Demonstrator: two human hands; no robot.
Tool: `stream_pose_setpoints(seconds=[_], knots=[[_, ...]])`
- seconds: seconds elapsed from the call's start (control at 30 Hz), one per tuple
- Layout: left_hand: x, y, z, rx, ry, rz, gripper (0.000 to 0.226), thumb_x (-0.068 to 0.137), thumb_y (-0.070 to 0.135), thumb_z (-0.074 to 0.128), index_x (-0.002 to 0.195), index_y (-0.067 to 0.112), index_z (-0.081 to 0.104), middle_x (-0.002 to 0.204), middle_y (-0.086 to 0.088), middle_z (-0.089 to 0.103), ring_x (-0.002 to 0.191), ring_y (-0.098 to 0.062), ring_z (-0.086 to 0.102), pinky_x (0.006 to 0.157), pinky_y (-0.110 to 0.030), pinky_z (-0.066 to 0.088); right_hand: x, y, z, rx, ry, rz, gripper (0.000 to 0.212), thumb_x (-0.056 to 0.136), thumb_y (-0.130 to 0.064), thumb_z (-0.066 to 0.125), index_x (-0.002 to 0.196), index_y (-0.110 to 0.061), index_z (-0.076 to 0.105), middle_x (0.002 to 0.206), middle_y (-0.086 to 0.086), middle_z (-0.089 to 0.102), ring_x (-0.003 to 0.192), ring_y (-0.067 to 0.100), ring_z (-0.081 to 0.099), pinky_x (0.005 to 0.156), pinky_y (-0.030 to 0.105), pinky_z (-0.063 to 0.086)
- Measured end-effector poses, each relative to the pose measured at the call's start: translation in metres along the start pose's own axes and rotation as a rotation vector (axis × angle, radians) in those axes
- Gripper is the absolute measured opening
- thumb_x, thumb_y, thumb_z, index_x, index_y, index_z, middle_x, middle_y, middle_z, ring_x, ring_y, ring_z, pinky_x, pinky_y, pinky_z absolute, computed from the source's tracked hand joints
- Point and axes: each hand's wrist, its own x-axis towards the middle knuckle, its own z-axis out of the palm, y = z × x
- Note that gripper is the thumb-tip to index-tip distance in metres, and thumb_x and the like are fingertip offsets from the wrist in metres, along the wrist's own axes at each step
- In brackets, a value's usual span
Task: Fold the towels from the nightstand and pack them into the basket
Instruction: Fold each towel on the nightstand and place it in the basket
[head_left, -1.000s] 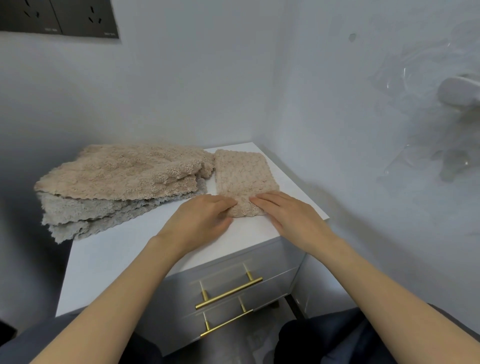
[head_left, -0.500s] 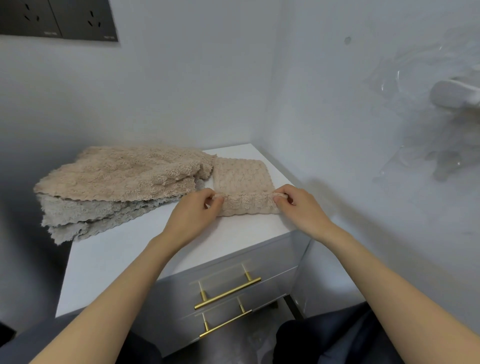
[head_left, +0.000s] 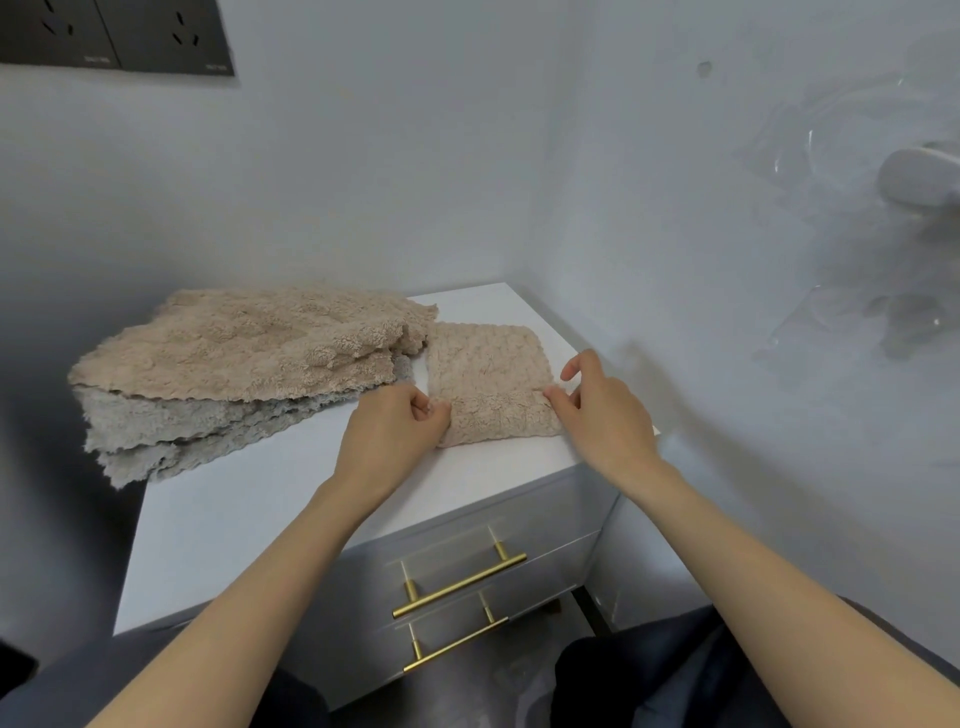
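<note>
A small beige towel (head_left: 488, 374), folded into a narrow strip, lies on the right part of the white nightstand (head_left: 249, 514). Its near end is doubled back over itself. My left hand (head_left: 395, 431) pinches the left corner of that folded end, and my right hand (head_left: 602, 410) pinches the right corner with thumb and forefinger, the other fingers raised. A pile of unfolded beige and grey towels (head_left: 228, 374) lies on the nightstand's back left and overhangs its left edge. No basket is in view.
The nightstand stands in a corner, with walls close behind and to the right. Two drawers with brass handles (head_left: 460, 587) face me. Dark wall sockets (head_left: 114, 36) are at the upper left. A white fixture (head_left: 919, 179) sticks out of the right wall.
Both hands went from lying flat on the towel's near end to gripping its corners, and they have carried that end away from me, over the rest of the towel.
</note>
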Motion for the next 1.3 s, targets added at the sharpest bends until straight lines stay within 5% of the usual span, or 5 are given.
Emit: stream_pose_setpoints(seconds=[0.23,0.37,0.53,1.0,1.3], knots=[[0.001,0.0,0.001,0.005,-0.009,-0.01,0.022,0.088,0.031,0.06,0.078,0.011,0.062,0.068,0.001,0.063,0.069,-0.016,0.059,0.057,-0.026,0.04,-0.014,-0.026,-0.003,-0.145,0.265,-0.333,0.023,0.096,-0.016,0.05,0.116,-0.011,0.059,0.117,0.005,0.06,0.108,0.025,0.052,0.089,0.035,0.039],[0.002,0.001,0.001,0.001,-0.017,-0.014,0.022,0.087,0.032,0.061,0.079,0.011,0.062,0.066,0.003,0.061,0.069,-0.016,0.058,0.057,-0.027,0.038,-0.032,-0.04,0.011,-0.17,0.013,-0.518,0.04,0.1,-0.01,0.043,0.14,-0.009,0.047,0.145,0.005,0.046,0.139,0.023,0.036,0.12,0.033,0.012],[0.002,0.001,0.0,-0.011,-0.028,-0.022,0.021,0.087,0.032,0.061,0.077,0.014,0.06,0.063,0.008,0.057,0.063,-0.008,0.052,0.053,-0.022,0.033,-0.038,-0.042,0.028,-0.287,-0.165,-0.571,0.053,0.103,-0.012,0.027,0.153,-0.012,0.01,0.161,0.001,0.007,0.148,0.014,-0.002,0.115,0.024,-0.013],[-0.004,0.002,0.002,0.093,0.03,0.038,0.018,0.09,0.03,0.057,0.087,0.012,0.054,0.08,0.002,0.059,0.078,-0.019,0.056,0.063,-0.031,0.04,-0.036,-0.005,0.01,-0.357,-0.204,-0.376,0.056,0.105,-0.036,0.018,0.153,-0.012,0.003,0.161,0.002,0.001,0.148,0.012,0.0,0.114,0.021,-0.008],[-0.009,0.002,-0.008,0.224,-0.047,0.6,0.029,0.09,0.0,0.056,0.112,0.011,0.07,0.111,-0.001,0.066,0.104,-0.022,0.054,0.09,-0.029,0.043,-0.019,0.006,0.008,-0.457,-0.148,-0.46,0.052,0.106,-0.03,0.023,0.153,-0.014,0.01,0.16,0.002,0.014,0.146,0.014,0.019,0.117,0.026,0.007]])
